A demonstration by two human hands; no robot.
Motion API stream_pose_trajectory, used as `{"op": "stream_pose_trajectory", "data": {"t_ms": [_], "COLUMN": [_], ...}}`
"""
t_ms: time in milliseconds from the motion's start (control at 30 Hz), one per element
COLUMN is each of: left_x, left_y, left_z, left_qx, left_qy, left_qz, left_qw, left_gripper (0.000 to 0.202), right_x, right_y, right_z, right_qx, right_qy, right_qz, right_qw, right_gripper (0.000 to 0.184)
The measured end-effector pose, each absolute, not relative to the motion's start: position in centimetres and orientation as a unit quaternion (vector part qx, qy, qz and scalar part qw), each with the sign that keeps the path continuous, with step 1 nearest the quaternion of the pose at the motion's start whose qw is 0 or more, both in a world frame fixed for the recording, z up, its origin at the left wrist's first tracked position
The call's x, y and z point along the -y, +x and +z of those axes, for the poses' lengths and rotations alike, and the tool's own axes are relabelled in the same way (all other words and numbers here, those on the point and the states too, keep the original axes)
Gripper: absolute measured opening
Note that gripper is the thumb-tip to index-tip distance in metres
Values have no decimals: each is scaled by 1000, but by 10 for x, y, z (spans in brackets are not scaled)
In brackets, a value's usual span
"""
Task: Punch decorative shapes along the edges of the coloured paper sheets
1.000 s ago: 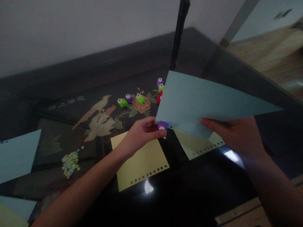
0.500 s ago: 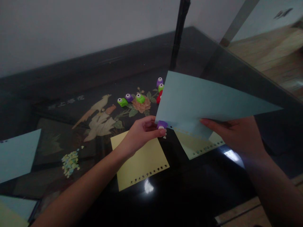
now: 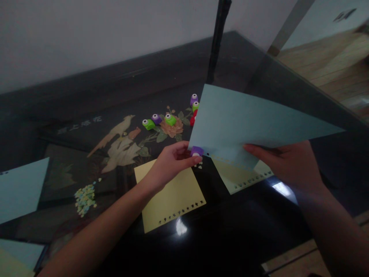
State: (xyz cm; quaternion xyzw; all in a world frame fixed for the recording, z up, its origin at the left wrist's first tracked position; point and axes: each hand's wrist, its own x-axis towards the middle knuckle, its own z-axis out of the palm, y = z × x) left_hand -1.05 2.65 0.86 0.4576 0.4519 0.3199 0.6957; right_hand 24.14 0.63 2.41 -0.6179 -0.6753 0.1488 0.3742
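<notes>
My left hand (image 3: 173, 163) is closed on a small purple paper punch (image 3: 197, 151), its thumb against the white button. The punch sits at the lower left corner of a light blue sheet of paper (image 3: 230, 119). One small dark hole shows in that edge, just right of the punch. My right hand (image 3: 291, 163) pinches the sheet's lower edge, thumb on top and fingers hidden behind. Beneath lie a yellow sheet (image 3: 175, 196) with a row of punched shapes along its near edge, and a pale yellow sheet (image 3: 230, 181), punched likewise and partly covered.
Several punches, among them a green one (image 3: 170, 119) and a red one (image 3: 193, 120), stand farther back on the dark glass table (image 3: 115, 88). Tiny paper cutouts (image 3: 85, 199) lie heaped at left, near another blue sheet (image 3: 23, 188). A black pole (image 3: 219, 38) rises behind.
Almost nothing differs. My left thumb and the punch have shifted very slightly; both hands keep their hold at the same places on the paper.
</notes>
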Motion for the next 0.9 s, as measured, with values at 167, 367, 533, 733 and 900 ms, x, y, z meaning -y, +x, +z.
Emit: {"op": "stream_pose_trajectory", "data": {"t_ms": [167, 367, 533, 733, 900], "left_x": [-27, -26, -26, -27, -27], "left_y": [-10, -11, -10, -10, -12], "left_z": [8, 5, 5, 4, 3], "left_qx": [-447, -445, -448, -445, -444], "left_qy": [464, 473, 474, 478, 476], "left_qz": [326, 329, 330, 329, 333], "left_qw": [691, 686, 683, 682, 682], "left_gripper": [23, 24, 24, 24, 24], "right_x": [-6, -7, -8, -8, -8], "right_y": [242, 243, 243, 242, 242], "right_z": [23, 23, 23, 23, 24], "right_qx": [671, 681, 693, 695, 697], "right_qy": [-634, -619, -606, -595, -593], "right_qz": [124, 131, 119, 132, 131], "right_qw": [363, 369, 373, 382, 381], "right_gripper": [13, 13, 11, 9, 8]}}
